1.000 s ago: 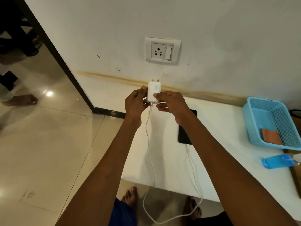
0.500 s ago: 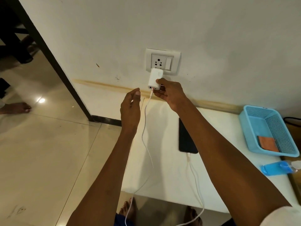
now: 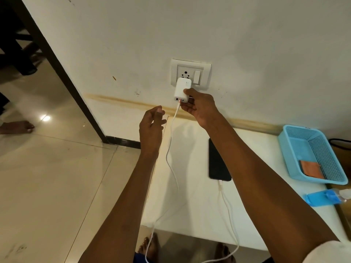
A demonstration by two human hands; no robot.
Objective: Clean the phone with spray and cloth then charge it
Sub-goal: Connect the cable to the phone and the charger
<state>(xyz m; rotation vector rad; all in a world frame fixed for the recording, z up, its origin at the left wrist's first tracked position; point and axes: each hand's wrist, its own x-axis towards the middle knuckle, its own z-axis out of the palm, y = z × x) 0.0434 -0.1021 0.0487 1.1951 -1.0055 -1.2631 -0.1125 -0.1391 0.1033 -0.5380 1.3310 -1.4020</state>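
Observation:
My right hand [image 3: 199, 106] grips a white charger adapter [image 3: 181, 90] and holds it against the wall socket [image 3: 190, 74], just under its round holes. A white cable [image 3: 171, 152] runs from the adapter down off the table edge and loops back to the black phone [image 3: 217, 164], which lies face up on the white table [image 3: 190, 215] with the cable plugged into its near end. My left hand [image 3: 152, 122] hovers below and left of the adapter, fingers loosely curled, holding nothing. A blue spray bottle [image 3: 324, 197] lies on the table at the right. An orange cloth [image 3: 312, 169] lies in a blue basket.
The blue mesh basket [image 3: 290, 145] stands at the table's right, against the wall. A white switch [image 3: 197, 77] sits beside the socket holes. A dark door frame [image 3: 62, 76] runs down the left, with tiled floor and another person's bare foot [image 3: 17, 127] beyond it.
My right hand has carried the adapter up from in front of me to the socket. My left hand has let go of it and dropped away to the lower left.

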